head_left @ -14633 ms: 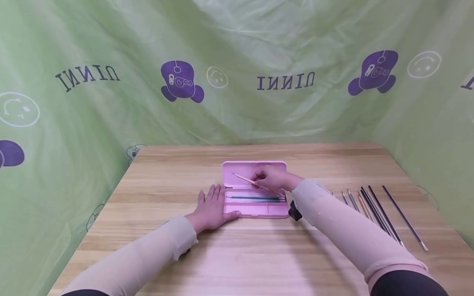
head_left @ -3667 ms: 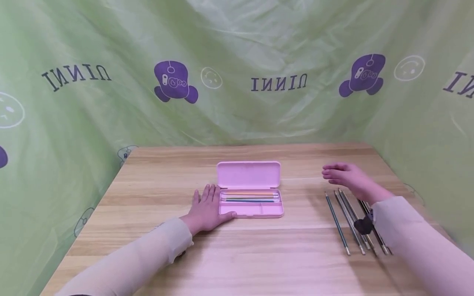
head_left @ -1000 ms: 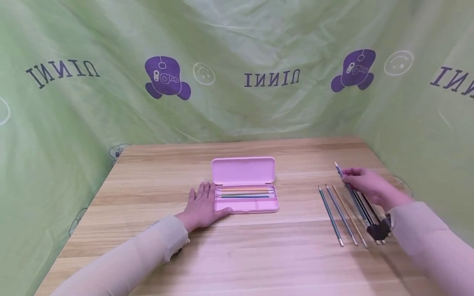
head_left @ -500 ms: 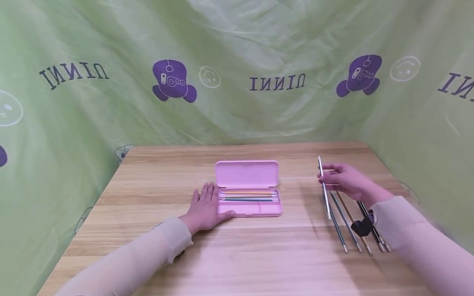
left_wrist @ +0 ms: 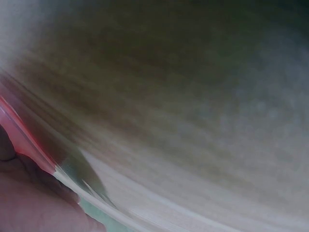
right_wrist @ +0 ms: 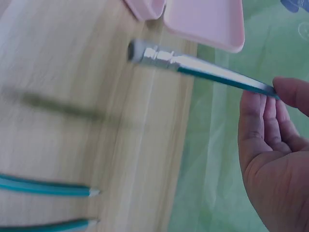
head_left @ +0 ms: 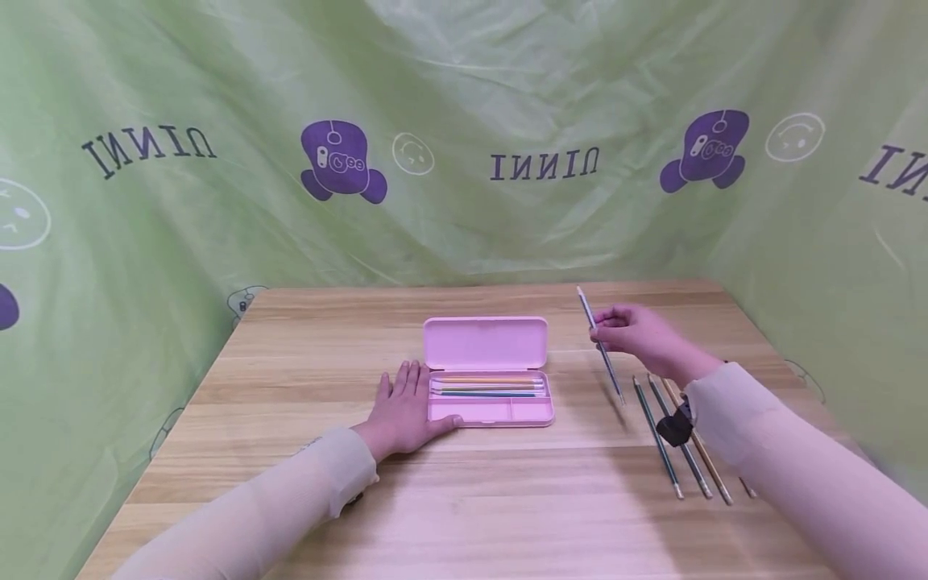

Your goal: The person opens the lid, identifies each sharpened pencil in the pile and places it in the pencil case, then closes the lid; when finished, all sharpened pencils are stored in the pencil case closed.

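An open pink pencil case [head_left: 487,379] lies mid-table with several coloured pencils [head_left: 487,385] in its long tray. My left hand [head_left: 403,405] rests flat on the table against the case's left end, thumb at its front corner. My right hand [head_left: 636,333] is raised to the right of the case and pinches a teal pencil [head_left: 600,346] with a metal ferrule. In the right wrist view that teal pencil [right_wrist: 203,68] points toward the pink case [right_wrist: 203,21]. The left wrist view is blurred, showing only palm and a pink edge.
Several loose pencils [head_left: 681,439] lie in a row on the wooden table [head_left: 464,491] under my right forearm, two of them visible as teal pencils [right_wrist: 43,186] in the right wrist view. A green printed cloth [head_left: 464,145] hangs behind and along both sides.
My right hand lifted one pencil out of the row and carried it leftward toward the case. The left hand has stayed in place beside the case.
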Demonstrator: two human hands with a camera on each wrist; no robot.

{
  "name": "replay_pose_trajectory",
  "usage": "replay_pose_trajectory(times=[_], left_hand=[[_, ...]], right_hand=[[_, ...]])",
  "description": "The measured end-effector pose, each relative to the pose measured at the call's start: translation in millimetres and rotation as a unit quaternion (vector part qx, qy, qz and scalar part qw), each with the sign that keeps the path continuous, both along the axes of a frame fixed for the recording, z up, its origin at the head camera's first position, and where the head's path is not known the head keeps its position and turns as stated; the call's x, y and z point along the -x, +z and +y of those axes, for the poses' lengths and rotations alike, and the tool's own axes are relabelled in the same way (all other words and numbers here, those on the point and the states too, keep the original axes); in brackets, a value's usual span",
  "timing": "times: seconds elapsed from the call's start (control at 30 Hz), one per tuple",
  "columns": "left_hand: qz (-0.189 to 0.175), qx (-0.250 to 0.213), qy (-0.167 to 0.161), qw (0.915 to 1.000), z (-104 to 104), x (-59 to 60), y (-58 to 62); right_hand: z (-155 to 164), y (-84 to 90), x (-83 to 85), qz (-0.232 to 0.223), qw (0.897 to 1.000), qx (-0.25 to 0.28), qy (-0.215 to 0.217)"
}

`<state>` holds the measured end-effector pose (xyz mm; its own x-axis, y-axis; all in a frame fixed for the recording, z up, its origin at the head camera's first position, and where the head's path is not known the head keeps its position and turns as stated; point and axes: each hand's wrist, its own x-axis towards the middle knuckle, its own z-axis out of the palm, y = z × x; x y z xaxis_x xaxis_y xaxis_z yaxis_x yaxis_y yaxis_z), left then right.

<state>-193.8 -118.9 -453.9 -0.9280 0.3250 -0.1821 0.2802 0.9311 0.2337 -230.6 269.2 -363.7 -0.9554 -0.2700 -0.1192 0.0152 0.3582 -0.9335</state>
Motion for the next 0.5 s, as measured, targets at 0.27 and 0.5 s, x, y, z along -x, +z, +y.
replay_pose_trajectory(times=[0.27,0.5], left_hand=[[0.003,0.003,0.001,1.0,1,-0.7,2.7],[0.003,0.009,0.003,1.0,0,2.8,-5.3]], right_hand=[[-30,0.9,8.1,0.015,0.998,-0.024,0.048],[-58,-2.1,15.4,0.026,0.996,-0.051,0.072]])
